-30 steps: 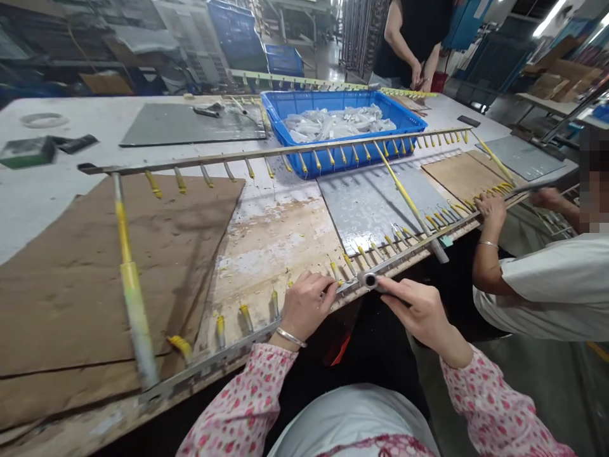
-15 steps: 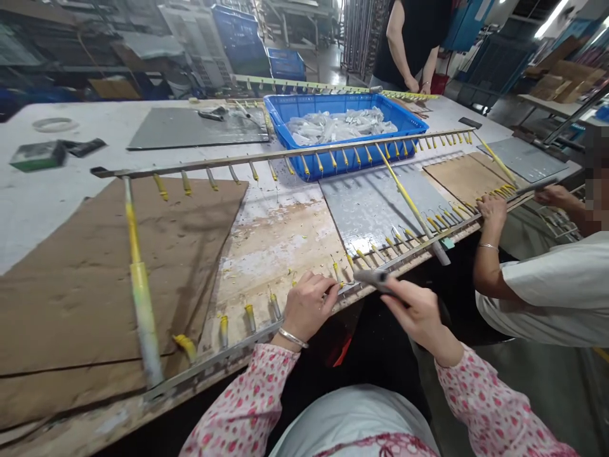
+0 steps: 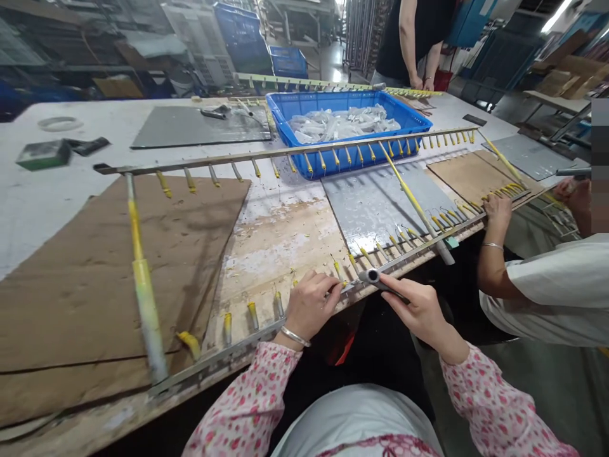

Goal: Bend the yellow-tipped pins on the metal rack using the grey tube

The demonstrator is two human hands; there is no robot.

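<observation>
My left hand is closed, thumb and forefinger pinched at a small yellow-coated peg on the near metal rail. Just to its right, my right hand grips a grey hammer-like tool with a round, hollow end. That end hovers over or touches the rail beside the left fingertips; I cannot tell which. More yellow-and-grey pegs stick out along the rail, several with thin wire ends. The rail belongs to a long frame with yellow-painted crossbars.
Behind the frame's far rail stands a blue crate full of clear plastic pieces. Brown cardboard and a grey sheet lie on the table. A co-worker's hand is on the rail at right; another person stands behind.
The tool in my right hand has turned, so its hollow end now faces me. My left hand stays at the same spot. The co-worker's far hand has raised a grey tool.
</observation>
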